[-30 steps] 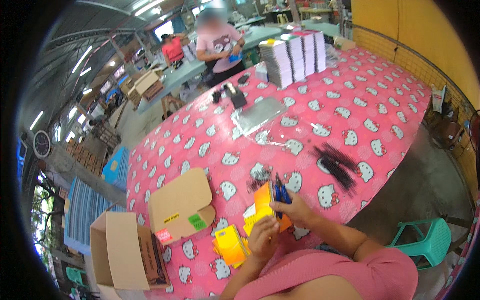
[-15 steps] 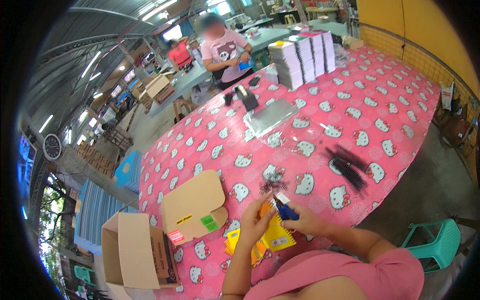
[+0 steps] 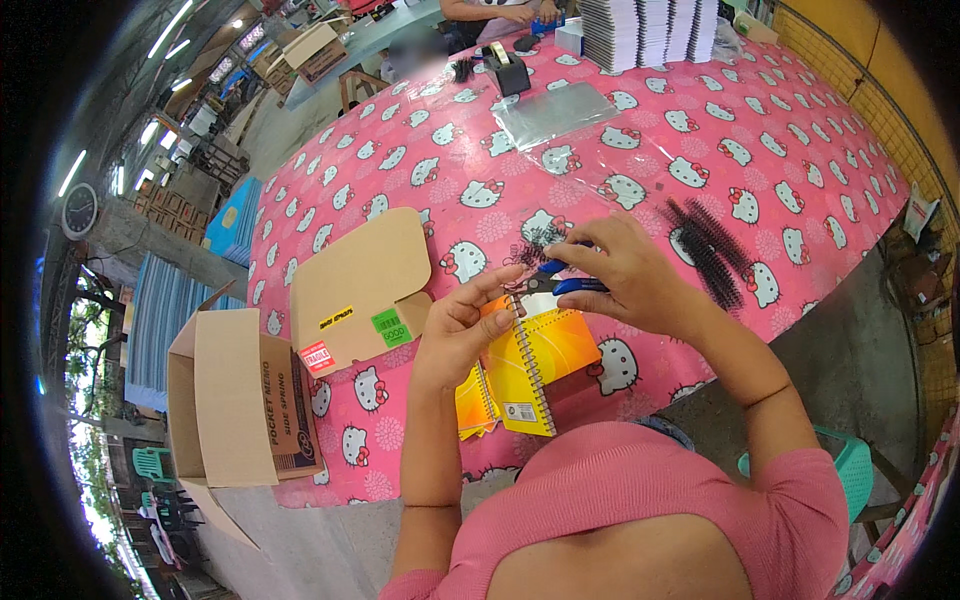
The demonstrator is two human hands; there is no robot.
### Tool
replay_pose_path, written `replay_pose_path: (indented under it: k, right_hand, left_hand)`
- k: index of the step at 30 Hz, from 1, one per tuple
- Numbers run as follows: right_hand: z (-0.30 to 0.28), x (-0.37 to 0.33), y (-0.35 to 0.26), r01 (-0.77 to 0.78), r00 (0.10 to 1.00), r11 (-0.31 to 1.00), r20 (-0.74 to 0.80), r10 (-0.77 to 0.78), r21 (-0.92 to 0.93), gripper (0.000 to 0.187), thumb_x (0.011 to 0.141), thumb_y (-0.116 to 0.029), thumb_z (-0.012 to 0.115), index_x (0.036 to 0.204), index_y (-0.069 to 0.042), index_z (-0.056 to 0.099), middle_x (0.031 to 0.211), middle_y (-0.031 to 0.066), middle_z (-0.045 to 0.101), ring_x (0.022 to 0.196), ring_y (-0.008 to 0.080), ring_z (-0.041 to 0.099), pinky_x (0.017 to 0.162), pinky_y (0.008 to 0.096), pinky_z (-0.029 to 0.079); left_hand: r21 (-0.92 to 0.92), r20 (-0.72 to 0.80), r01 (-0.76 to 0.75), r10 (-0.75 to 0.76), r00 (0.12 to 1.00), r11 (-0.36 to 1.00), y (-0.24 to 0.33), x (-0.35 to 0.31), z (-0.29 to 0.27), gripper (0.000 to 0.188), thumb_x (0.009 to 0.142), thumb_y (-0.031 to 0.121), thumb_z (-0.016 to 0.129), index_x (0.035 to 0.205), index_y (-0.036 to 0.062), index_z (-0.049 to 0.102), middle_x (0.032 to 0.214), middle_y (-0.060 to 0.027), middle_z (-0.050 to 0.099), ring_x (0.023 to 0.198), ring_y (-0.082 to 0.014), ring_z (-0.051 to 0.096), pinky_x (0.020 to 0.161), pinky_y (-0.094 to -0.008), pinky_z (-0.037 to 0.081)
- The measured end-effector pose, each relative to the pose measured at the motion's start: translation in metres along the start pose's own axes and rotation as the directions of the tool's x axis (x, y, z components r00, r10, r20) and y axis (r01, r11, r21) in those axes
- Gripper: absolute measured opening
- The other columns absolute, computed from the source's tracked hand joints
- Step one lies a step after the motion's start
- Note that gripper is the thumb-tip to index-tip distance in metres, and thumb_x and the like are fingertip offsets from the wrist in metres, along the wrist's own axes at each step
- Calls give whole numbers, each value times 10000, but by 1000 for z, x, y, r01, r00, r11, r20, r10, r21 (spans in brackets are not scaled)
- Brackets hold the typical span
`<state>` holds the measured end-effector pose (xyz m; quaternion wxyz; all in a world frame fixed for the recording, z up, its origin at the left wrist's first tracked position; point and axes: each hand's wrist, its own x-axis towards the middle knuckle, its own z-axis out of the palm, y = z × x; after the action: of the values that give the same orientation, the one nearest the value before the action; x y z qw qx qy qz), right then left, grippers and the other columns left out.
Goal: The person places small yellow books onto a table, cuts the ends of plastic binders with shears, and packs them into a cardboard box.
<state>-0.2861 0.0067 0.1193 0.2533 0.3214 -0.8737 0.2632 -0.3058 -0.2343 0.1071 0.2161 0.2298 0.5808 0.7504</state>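
My left hand [image 3: 455,335] grips a yellow-and-orange spiral notebook [image 3: 565,345] near the top of its wire binding, thumb on the cover. In my right hand [image 3: 630,275] are cutting pliers [image 3: 580,286] with blue handles spread apart. Their dark jaws meet the top end of the spiral, close to my left fingertips. Beneath and left of this notebook lie several similar notebooks [image 3: 474,402], partly hidden. Small black coil clippings [image 3: 540,238] are heaped just beyond my hands. Long black binding coils [image 3: 705,250] lie to the right on the pink patterned tablecloth.
An open cardboard box [image 3: 235,385] stands at left, beside a cardboard flap piece [image 3: 365,275] with stickers. Farther back are a tape dispenser [image 3: 508,72], clear plastic sheets [image 3: 560,115] and tall stacks of notebooks [image 3: 612,35]. A co-worker's hands [image 3: 520,14] show at the far edge. A green stool [image 3: 855,475] stands at right.
The view has tilted down toward the table. My right hand has turned and risen over the notebook's top, and the pliers' handles are now spread. My left hand still grips the notebook.
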Motion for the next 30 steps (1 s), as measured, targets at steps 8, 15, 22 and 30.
replay_pose_path:
  k: [8, 15, 22, 30]
  right_hand:
    - [3, 6, 5, 53, 998, 997, 26, -51, -61, 423, 760, -397, 655, 1069, -120, 573, 982, 85, 551, 931, 252, 524, 807, 400, 384]
    - [7, 4, 13, 100, 990, 991, -92, -109, -88, 455, 730, -421, 676, 986, -58, 576, 857, 96, 563, 790, 253, 566, 661, 382, 437]
    - [-1, -4, 6, -163, 930, 980, 315, 191, -112, 465, 715, -413, 694, 971, -47, 566, 884, 113, 572, 777, 271, 581, 669, 380, 452]
    - [-14, 8, 1, 84, 994, 981, -57, -95, -176, 459, 665, -334, 743, 1001, -69, 576, 957, 76, 569, 874, 236, 544, 771, 363, 420]
  left_hand:
    - [-4, -30, 11, -11, 999, 1000, 0, 2, -4, 423, 837, -2, 599, 1245, -30, 488, 1185, -109, 574, 998, -137, 573, 845, -240, 458]
    - [-21, -44, 42, -43, 998, 999, -6, 5, -8, 414, 828, 3, 616, 1224, -31, 502, 1166, -105, 579, 949, -126, 584, 815, -233, 466]
    - [-13, -79, 84, -85, 993, 996, -6, 8, -2, 424, 798, -2, 652, 1200, -26, 519, 1050, -91, 623, 914, -121, 593, 799, -231, 469]
    - [35, -155, 106, -99, 983, 994, -4, 10, -3, 465, 768, -6, 685, 1199, -38, 515, 954, -84, 651, 827, -117, 610, 747, -220, 484]
